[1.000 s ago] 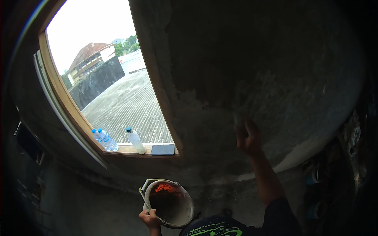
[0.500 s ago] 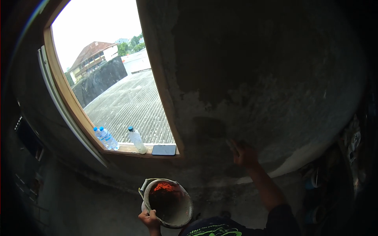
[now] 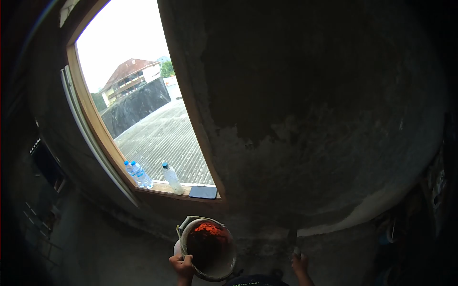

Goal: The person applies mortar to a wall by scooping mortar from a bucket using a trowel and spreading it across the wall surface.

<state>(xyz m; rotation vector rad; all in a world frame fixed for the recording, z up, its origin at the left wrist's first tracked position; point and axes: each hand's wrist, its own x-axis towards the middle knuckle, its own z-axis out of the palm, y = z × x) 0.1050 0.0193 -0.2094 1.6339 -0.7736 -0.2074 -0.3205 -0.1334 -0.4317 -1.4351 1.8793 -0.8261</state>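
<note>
My left hand (image 3: pixel 182 267) is closed on the left rim of a bucket (image 3: pixel 217 268). The bucket is tilted so that its mouth faces me; dark material lies inside, and a bright orange-red patch shows near the top. Its handle rests against the upper rim. In my right hand (image 3: pixel 300 263), low in front of the wall, is a trowel (image 3: pixel 293 234) gripped by its handle, with the dark blade pointing up. Poor light hides the blade's exact outline. The plastered wall (image 3: pixel 286 157) carries a darker, damp-looking area in its upper part.
A wooden window frame (image 3: pixel 90 121) opens on a corrugated roof (image 3: pixel 162 143) at left. On its sill stand two water bottles (image 3: pixel 138 175), a blue-capped bottle with cloudy contents (image 3: pixel 172 179) and a phone (image 3: pixel 203 192). Dim objects line the right edge.
My right hand has come down from the wall with the trowel, closer to my body. The left hand still holds the bucket. The view has shifted slightly.
</note>
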